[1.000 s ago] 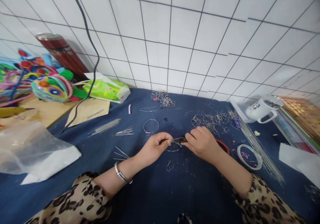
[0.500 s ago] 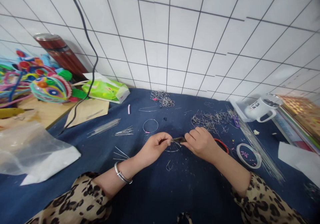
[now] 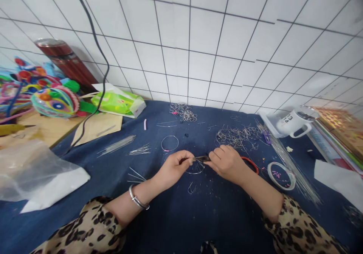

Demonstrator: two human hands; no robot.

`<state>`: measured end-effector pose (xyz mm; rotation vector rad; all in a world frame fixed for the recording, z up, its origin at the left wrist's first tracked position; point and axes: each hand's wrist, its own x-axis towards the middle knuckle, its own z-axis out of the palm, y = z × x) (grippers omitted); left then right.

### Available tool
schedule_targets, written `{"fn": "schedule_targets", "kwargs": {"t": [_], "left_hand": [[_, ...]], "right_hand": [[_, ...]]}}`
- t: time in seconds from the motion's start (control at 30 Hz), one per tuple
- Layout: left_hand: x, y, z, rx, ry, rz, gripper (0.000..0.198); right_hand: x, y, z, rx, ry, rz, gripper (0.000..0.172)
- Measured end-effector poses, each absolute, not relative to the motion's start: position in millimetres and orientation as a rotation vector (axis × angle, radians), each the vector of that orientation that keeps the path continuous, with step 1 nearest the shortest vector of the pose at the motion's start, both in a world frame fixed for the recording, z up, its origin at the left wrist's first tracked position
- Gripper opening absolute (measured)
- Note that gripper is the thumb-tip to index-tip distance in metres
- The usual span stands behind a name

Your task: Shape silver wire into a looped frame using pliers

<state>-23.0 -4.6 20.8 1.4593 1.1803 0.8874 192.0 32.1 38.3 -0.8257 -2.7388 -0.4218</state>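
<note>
My left hand (image 3: 178,167) is closed in a pinch on thin silvery wire, just left of the middle of the table. Part of that wire (image 3: 195,173) bends in a loop below the fingertips, with loose ends sticking out. From the right, my right hand (image 3: 226,164) wraps around dark-jawed pliers (image 3: 202,158), whose tips meet the wire at my left fingertips. Most of the tool is hidden in the palm. An orange-red curved handle (image 3: 252,164) shows beyond the right wrist; I cannot tell whether it belongs to the pliers.
A finished-looking wire ring (image 3: 170,143) lies behind my left hand. Tangled wire (image 3: 238,137) and long straight wires (image 3: 295,172) lie right, near a round dish (image 3: 281,176) of pink beads and a white mug (image 3: 293,123). Left are cut wires (image 3: 117,145) and a plastic bag (image 3: 36,170).
Both hands keep nearly the same pose, and the pliers stay at the wire. The whole view has shifted very slightly.
</note>
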Motion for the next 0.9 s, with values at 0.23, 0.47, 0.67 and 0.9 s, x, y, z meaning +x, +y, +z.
{"fn": "schedule_targets", "kwargs": {"t": [0.23, 0.47, 0.67, 0.9], "left_hand": [[-22.6, -4.8, 17.6, 1.456, 1.193, 0.899, 0.013], [-22.7, -4.5, 18.6, 1.474, 1.21, 0.916, 0.013], [-22.8, -4.9, 21.1, 1.461, 1.229, 0.958, 0.017], [-22.6, -5.7, 21.2, 1.416, 1.191, 0.981, 0.017]], "right_hand": [[192.4, 33.1, 35.6, -0.835, -2.733, -0.414, 0.029], [192.7, 33.4, 30.4, -0.9, -2.721, -0.349, 0.03], [191.0, 35.8, 27.0, -0.955, -2.66, -0.08, 0.033], [191.5, 37.0, 26.1, -0.995, -2.64, 0.153, 0.034]]}}
